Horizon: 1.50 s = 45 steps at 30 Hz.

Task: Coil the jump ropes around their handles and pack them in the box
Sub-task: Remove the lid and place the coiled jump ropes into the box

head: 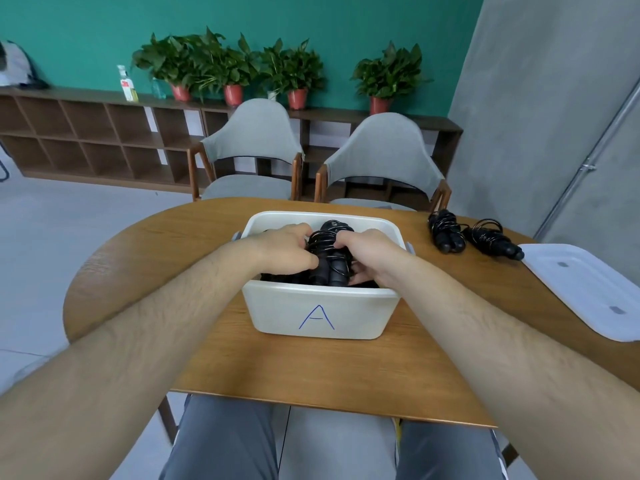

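A white box (320,311) marked with a blue letter A stands in the middle of the wooden table (311,372). Inside it lies a black coiled jump rope (328,252), wound around its two handles. My left hand (284,249) grips the bundle from the left and my right hand (369,256) grips it from the right, both inside the box. More black rope shows under them, mostly hidden. Two other coiled jump ropes (446,230) (493,239) lie on the table at the right.
The box's white lid (585,289) lies at the table's right edge. Two grey chairs (254,150) (386,161) stand behind the table. A low wooden shelf (90,133) with potted plants (294,72) runs along the green wall.
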{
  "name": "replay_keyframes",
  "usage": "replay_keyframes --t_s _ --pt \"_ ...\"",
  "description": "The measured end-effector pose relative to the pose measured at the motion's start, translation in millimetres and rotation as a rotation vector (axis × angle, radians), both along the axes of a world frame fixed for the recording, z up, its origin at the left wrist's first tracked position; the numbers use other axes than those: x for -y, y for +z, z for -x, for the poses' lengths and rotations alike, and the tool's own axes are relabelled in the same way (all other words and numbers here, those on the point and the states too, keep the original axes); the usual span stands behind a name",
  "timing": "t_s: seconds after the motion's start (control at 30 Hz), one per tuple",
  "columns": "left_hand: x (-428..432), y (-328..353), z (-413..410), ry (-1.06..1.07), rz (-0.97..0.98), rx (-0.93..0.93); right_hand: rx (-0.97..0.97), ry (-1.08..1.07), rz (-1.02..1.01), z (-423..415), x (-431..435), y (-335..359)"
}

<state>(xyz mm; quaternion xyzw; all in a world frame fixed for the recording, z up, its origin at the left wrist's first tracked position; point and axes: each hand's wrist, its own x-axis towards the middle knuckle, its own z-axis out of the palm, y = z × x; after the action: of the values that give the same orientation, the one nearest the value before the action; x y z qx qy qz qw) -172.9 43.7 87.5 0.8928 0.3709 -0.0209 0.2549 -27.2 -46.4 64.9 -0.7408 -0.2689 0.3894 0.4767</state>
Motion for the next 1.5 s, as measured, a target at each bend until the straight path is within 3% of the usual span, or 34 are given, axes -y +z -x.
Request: replay_keyframes --t_s 0.37,0.57,0.73,0.83,0.97,1.23,1.5 --pt "1.9 -8.1 2.4 -0.044 -0.34 -0.262 0.051 -0.006 0.066 -0.1 4.1 -0.6" --pt "2.9 -15.5 -2.0 0.082 -0.308 -0.133 0.066 0.012 0.064 -2.2 1.1 -6.1" --pt "-5.9 -16.2 2.0 0.081 -0.254 -0.075 -0.055 0.046 0.025 -3.4 -7.2 -11.1" --pt "-11.4 -18.0 8.5 0.076 -0.218 -0.054 0.034 0.095 0.08 -3.2 -11.0 -14.5" --pt "-12.4 -17.7 8.6 0.041 -0.194 -0.07 0.411 0.183 0.258 -2.0 -13.0 -14.8" --pt "-9.8 -18.0 2.9 -0.068 -0.366 -0.34 0.564 0.174 0.256 0.9 -16.1 -14.8" --pt "-5.1 -12.4 0.2 -0.03 -0.385 -0.187 0.688 0.128 0.208 0.8 -4.7 -1.3"
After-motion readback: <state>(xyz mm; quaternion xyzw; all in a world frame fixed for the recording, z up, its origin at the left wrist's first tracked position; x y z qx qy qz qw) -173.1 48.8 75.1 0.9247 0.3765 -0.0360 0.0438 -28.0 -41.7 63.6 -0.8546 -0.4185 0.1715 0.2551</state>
